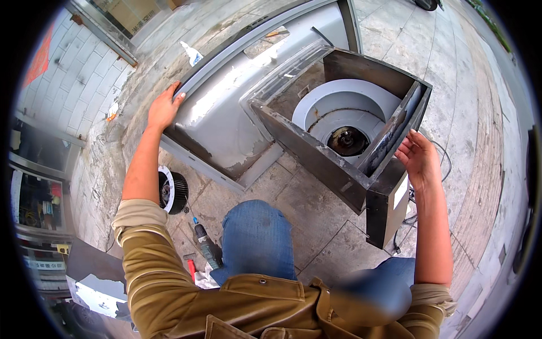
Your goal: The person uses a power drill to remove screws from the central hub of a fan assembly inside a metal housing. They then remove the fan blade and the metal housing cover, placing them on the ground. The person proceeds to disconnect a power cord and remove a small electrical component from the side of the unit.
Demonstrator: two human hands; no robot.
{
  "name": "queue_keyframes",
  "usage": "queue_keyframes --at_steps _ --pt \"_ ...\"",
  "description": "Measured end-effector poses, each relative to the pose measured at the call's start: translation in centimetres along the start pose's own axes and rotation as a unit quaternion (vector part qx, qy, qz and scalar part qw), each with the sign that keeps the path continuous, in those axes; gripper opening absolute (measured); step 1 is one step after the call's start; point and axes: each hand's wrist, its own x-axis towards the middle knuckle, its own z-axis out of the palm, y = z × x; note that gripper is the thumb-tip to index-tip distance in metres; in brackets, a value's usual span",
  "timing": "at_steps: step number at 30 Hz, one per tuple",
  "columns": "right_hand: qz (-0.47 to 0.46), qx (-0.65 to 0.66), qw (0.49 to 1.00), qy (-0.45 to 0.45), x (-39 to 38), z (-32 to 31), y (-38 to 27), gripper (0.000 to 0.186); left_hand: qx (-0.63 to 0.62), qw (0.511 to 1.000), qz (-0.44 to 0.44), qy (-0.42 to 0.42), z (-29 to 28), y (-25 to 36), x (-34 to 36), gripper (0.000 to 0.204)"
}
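Obs.: L grip [162, 110] on upper L edge of grey metal shell [220, 101], fingers & thumb at the rim; can't tell if clamped or just resting. R grip [420, 159] at R side of dark open-topped metal box [319, 155], fingers part-bent, tips at/nr the wall; contact & hold not clear, can't tell.

Pos.: shell on stone paving [316, 209], inner side up, surface scuffed w/ bare shiny patches. Box sits at shell's R side, mid-view, in front of person & btw the two hands. Inside box: round grey collar [307, 113] w/ dark, grimy hub [347, 140] at its bottom. Smaller dark case [379, 212] w/ white label at box's nr R corner, below R grip. Black cable [449, 161] on ground, R of box.

Ground, L: black fan wheel [179, 192] w/ white rim, just beside shell's nr edge, under L forearm. Cordless drill [206, 247], blue at tip, nr L knee [257, 234]; red-handled tool [191, 269] beside it.
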Motion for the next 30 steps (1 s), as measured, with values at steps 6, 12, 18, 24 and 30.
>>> queue_keyframes --at_steps 6,12,18,24,30 --pt "-0.062 -0.038 0.995 -0.064 -1.6 1.5 -0.9 0.018 0.010 1.000 -0.007 -0.003 2.4 -2.3 1.1 0.050" --pt "-0.133 -0.073 0.985 -0.081 -1.6 3.4 0.0 0.020 0.012 1.000 -0.006 0.010 5.2 -4.6 2.3 0.052" --pt "-0.198 -0.141 0.958 -0.153 -0.3 2.8 0.4 0.036 0.044 0.999 -0.007 0.024 8.9 -4.7 3.5 0.060" --pt "-0.554 -0.543 0.630 0.044 -5.4 -0.8 5.3 0.075 0.074 0.996 -0.011 0.047 10.0 -9.1 4.4 0.066" --pt "-0.327 -0.186 0.893 0.247 -7.9 -13.7 13.9 0.049 0.064 0.997 -0.030 0.022 12.1 -10.4 5.7 0.067"
